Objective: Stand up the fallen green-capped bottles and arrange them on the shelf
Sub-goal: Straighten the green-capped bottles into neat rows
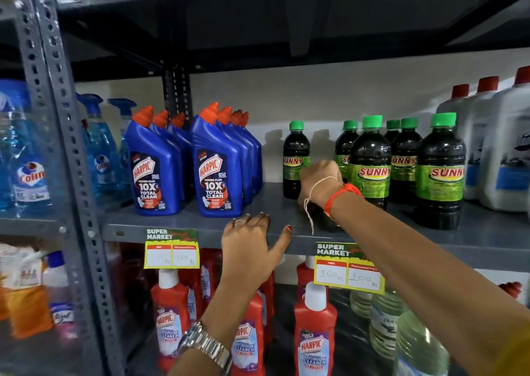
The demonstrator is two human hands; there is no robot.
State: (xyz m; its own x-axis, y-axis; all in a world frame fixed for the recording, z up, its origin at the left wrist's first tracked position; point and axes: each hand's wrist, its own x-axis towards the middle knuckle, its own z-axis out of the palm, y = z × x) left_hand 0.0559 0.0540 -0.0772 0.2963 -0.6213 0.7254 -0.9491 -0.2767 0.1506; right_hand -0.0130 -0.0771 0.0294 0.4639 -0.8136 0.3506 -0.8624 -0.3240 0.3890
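Right hand (pixel 319 179) reaches over the shelf (pixel 200 226), fingers closed on a dark bottle (pixel 324 216) under its wrist. Left hand (pixel 251 243) rests spread on the shelf edge. Upright green-capped bottles (pixel 370 160) stand just beyond.

The grey metal shelf (pixel 183 226) has bare room along its front edge, between the blue angle-necked Harpic bottles with orange caps (pixel 213 163) and the standing dark bottles with green caps and green Sunny labels (pixel 370 160). One dark bottle (pixel 296 160) stands alone in that gap, near the back wall. The right hand (pixel 321 182) fills the space just beside it, and something dark lies under the wrist (possibly a fallen bottle). White red-capped jugs (pixel 487 146) close the right end.
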